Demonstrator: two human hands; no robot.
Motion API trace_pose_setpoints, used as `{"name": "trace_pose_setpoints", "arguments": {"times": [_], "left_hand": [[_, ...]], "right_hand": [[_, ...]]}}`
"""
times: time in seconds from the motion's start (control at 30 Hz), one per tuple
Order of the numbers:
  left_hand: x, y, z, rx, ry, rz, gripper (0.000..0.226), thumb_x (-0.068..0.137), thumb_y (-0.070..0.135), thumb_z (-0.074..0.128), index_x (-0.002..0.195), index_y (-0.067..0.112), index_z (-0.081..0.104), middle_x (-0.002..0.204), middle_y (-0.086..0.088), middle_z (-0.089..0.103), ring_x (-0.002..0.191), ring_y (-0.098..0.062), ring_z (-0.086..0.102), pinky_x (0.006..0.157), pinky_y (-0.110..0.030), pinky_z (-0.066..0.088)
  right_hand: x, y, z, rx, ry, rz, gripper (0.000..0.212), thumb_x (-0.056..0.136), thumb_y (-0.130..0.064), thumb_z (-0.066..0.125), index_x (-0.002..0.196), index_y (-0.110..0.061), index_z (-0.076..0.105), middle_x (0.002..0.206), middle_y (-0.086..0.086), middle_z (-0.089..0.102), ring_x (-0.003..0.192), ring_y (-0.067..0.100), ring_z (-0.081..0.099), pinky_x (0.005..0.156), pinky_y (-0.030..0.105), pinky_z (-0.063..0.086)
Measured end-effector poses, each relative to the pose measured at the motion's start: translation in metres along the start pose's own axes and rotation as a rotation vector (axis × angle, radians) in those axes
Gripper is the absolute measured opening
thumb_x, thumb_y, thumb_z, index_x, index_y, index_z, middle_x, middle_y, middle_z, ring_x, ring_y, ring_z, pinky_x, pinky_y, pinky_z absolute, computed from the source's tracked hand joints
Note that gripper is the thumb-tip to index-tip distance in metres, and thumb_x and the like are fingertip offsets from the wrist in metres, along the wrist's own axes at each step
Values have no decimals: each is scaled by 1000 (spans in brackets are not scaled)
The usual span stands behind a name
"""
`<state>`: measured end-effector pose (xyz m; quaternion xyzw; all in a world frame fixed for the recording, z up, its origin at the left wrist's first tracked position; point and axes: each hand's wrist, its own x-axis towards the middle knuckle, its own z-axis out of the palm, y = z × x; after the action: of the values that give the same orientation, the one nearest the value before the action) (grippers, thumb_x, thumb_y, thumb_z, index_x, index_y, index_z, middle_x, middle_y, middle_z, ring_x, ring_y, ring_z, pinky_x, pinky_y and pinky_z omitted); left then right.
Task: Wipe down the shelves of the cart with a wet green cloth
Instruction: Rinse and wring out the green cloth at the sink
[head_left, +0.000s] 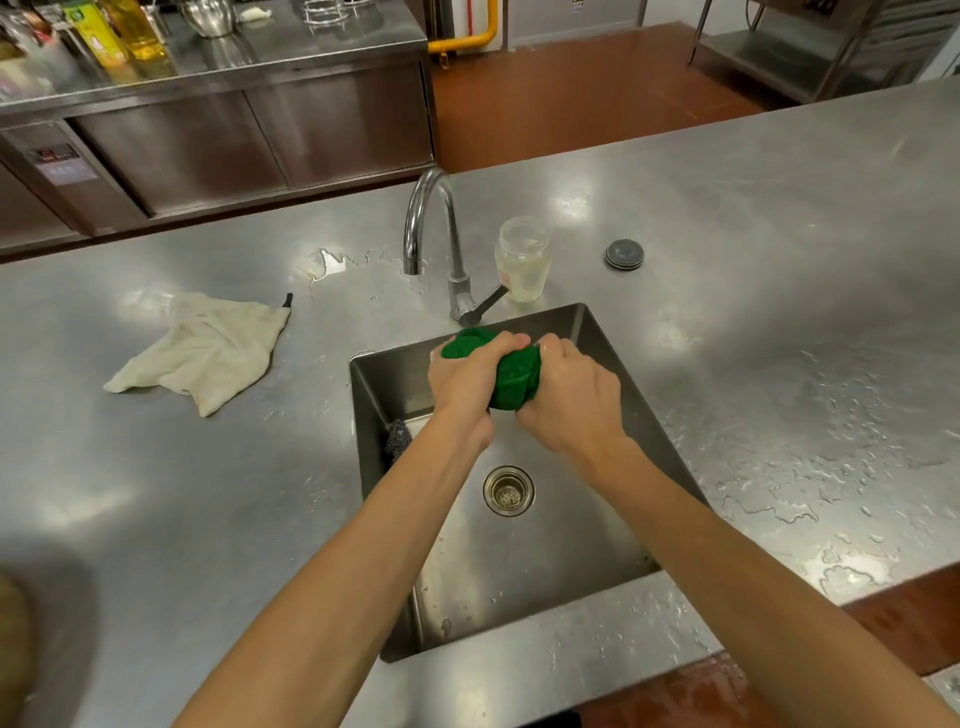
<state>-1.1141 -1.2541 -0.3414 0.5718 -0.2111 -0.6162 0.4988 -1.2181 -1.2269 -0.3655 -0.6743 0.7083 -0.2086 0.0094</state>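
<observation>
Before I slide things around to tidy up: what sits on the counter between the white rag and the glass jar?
In the head view, the faucet stands between the white rag and the glass jar, with a water puddle by it.

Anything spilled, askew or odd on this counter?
Water is pooled on the counter behind the faucet and beaded right of the sink. A crumpled beige cloth lies left. Both hands wring the green cloth over the sink.

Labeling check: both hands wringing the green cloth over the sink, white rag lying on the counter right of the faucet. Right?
Not quite. The head view shows the white rag left of the faucet. The rest holds: left hand and right hand grip the green cloth over the sink.
</observation>
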Motion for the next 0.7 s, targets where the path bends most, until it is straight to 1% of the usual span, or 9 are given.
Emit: {"name": "trace_pose_setpoints", "arguments": {"times": [0.13, 0.2, 0.27, 0.33, 0.4, 0.47, 0.57, 0.63, 0.7], "left_hand": [[6, 8, 1, 95, -30, 155, 56, 55, 1, 83, 107, 16, 65, 100, -9, 72, 92, -23, 71, 79, -41, 62], [9, 15, 1, 172, -75, 254, 53, 47, 2, 79, 96, 19, 67, 91, -5, 71, 83, -18, 69, 71, -35, 62], [11, 24, 3, 268, -134, 344, 48, 43, 3, 75, 87, 22, 68, 86, -3, 68, 76, -14, 67, 61, -28, 58], [11, 32, 5, 308, -190, 387, 43, 44, -1, 73, 79, 23, 67, 80, -2, 65, 69, -13, 64, 56, -26, 54], [12, 36, 6, 301, -243, 393, 39, 46, -5, 72, 73, 23, 64, 76, -3, 62, 65, -15, 63, 55, -28, 54], [14, 38, 4, 287, -305, 378, 38, 49, -7, 71, 70, 23, 63, 73, -3, 60, 65, -18, 61, 57, -30, 54], [17, 40, 3, 243, -407, 332, 38, 51, -10, 67, 68, 22, 60, 72, -4, 57, 64, -22, 59, 56, -33, 54], [20, 40, 2, 218, -469, 302, 38, 53, -13, 64, 68, 22, 58, 69, -3, 56, 60, -20, 58, 55, -32, 53], [24, 39, 2, 198, -541, 267, 38, 56, -15, 61, 68, 20, 55, 70, -5, 56, 62, -22, 58, 55, -31, 53]], "right_hand": [[0, -4, -3, 276, -97, 112, 35, 73, -43, 67, 86, -20, 46, 69, -10, 52, 59, 16, 50, 48, 27, 33], [4, -7, -6, 464, -197, 145, 32, 66, -47, 66, 77, -21, 52, 63, -7, 59, 62, 16, 58, 53, 30, 47], [6, -9, -9, 650, -263, 174, 25, 58, -40, 69, 66, -20, 56, 59, -6, 63, 62, 13, 62, 60, 32, 51], [9, -9, -9, 817, -318, 216, 18, 53, -29, 72, 60, -19, 59, 54, -6, 62, 54, 9, 57, 56, 29, 47], [11, -8, -9, 977, -395, 221, 13, 52, -17, 72, 53, -18, 58, 52, -4, 59, 53, 11, 53, 54, 30, 44], [11, -8, -9, 1112, -473, 203, 17, 53, -6, 69, 51, -17, 56, 51, -2, 55, 51, 11, 51, 50, 28, 43], [10, -8, -10, 1236, -568, 181, 28, 53, 2, 66, 46, -19, 49, 50, -4, 47, 49, 8, 44, 45, 22, 38], [9, -7, -8, 1304, -633, 190, 24, 53, 4, 64, 50, -14, 48, 54, -1, 43, 50, 9, 42, 45, 23, 37], [8, -7, -7, 1367, -707, 217, 20, 54, 4, 62, 60, -4, 45, 57, 4, 40, 49, 10, 40, 45, 22, 35]]}}
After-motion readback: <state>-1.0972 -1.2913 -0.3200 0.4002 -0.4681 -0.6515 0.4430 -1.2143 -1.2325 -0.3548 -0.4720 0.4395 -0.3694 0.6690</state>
